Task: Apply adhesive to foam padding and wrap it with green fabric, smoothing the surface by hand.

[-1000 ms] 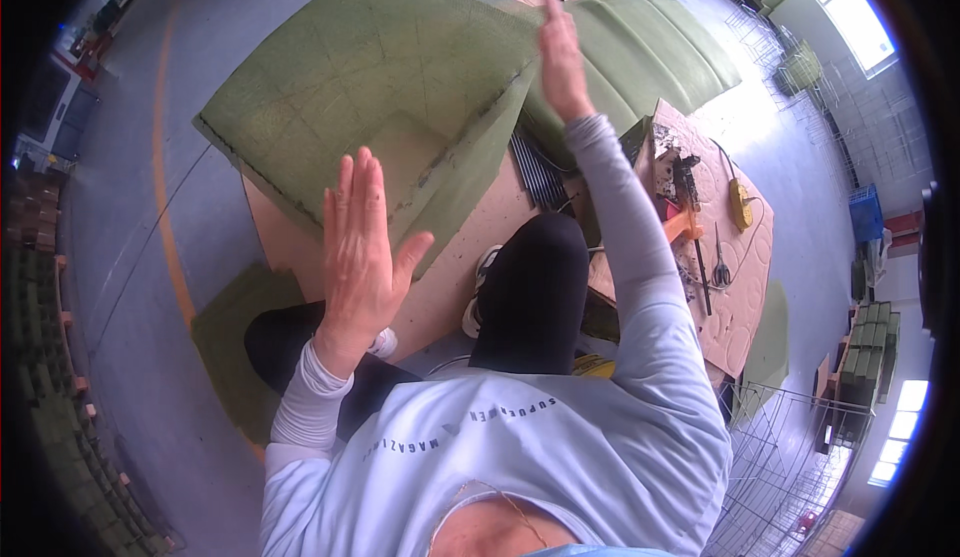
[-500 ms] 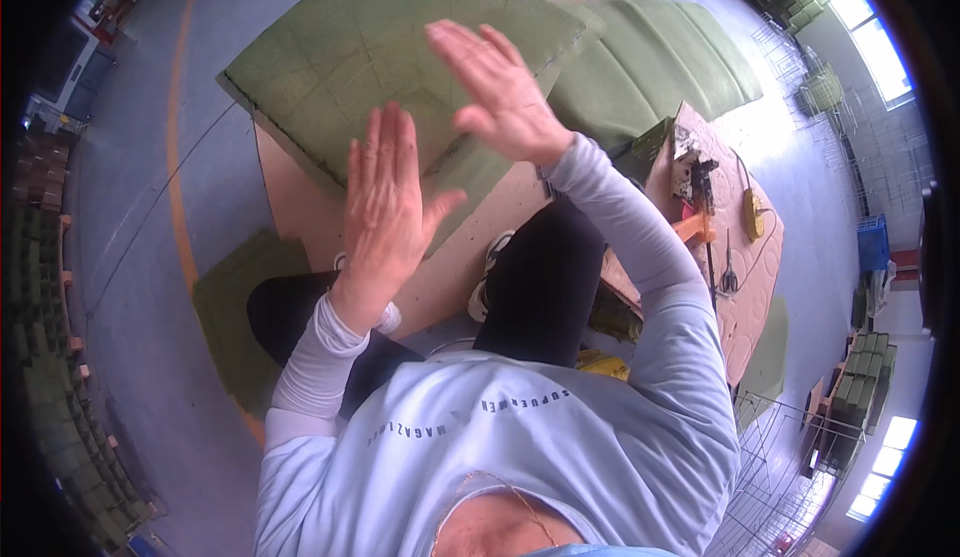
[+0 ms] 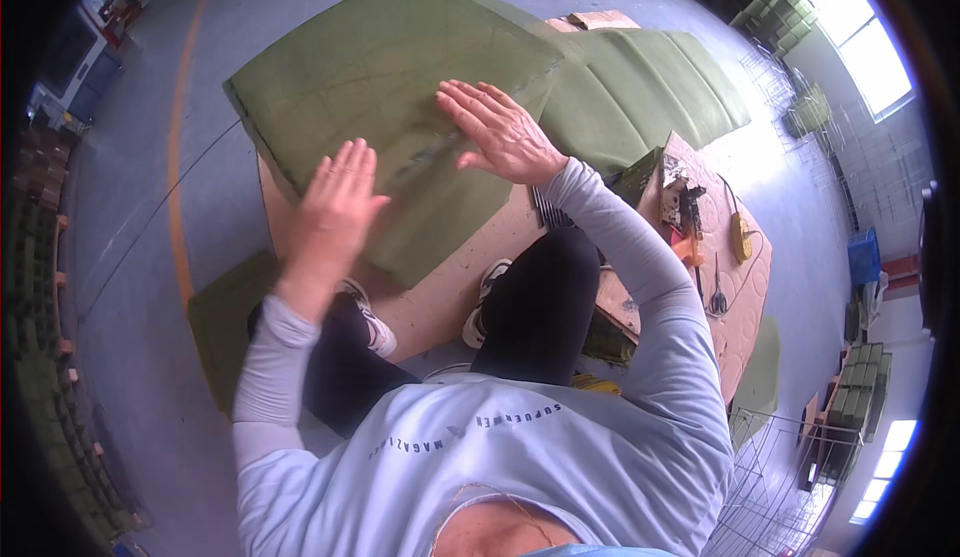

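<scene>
A large olive-green sheet (image 3: 370, 52), which looks like foam or fabric, lies before me on tan cardboard (image 3: 440, 292). A dark, broken line, perhaps a seam or glue, runs across its middle between my hands. My right hand (image 3: 505, 139) is flat with fingers extended, palm down on or just over the sheet near that line. My left hand (image 3: 338, 212) is stretched out over the sheet's left part, slightly blurred; I cannot tell if it touches. Neither holds anything. A ribbed green piece (image 3: 645, 87) adjoins the sheet at the right.
On a cardboard-topped surface at right lie a dark tool with an orange part (image 3: 690, 222), scissors (image 3: 717, 299) and a yellow corded block (image 3: 741, 237). A wire cage (image 3: 790, 467) stands at lower right. Another green piece (image 3: 225, 332) lies on the floor at left.
My hands have moved apart: the left toward the left, the right down toward the sheet. The sheet's near corner has come down and lies flatter, and the dark line shows more.
</scene>
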A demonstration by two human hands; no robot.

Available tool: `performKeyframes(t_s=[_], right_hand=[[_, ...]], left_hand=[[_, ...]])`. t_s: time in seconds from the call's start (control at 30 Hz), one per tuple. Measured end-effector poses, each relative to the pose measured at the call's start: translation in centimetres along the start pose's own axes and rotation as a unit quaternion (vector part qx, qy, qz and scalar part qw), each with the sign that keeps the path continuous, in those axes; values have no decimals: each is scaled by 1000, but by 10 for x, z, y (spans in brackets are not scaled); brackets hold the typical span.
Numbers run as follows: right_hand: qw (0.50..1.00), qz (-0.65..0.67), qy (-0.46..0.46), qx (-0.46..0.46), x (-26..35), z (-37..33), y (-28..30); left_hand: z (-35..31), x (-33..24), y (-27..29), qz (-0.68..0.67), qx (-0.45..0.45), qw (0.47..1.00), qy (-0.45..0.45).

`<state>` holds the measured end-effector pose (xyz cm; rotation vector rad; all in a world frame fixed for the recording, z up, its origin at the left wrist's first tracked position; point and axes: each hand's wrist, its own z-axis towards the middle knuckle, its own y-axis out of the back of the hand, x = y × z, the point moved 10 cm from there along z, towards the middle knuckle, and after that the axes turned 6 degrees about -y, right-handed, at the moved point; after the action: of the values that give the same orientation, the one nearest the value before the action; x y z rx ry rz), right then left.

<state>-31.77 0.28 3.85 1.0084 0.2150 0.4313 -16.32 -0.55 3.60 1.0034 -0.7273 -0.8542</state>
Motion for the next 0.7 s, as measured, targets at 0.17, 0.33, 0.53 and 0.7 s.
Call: performKeyframes(t_s=[0.17, 0.33, 0.53, 0.7], right_hand=[[994, 98, 32, 42, 62, 20, -32], [996, 43, 37, 65, 56, 47, -20], [989, 54, 104, 95, 72, 53, -44], [993, -4, 99, 63, 67, 54, -41]], left_hand=[[-61, 63, 7, -49, 102, 994, 8], [-26, 50, 40, -53, -32, 997, 54], [-5, 37, -22, -43, 0, 999, 26], [3, 36, -14, -39, -16, 999, 6]])
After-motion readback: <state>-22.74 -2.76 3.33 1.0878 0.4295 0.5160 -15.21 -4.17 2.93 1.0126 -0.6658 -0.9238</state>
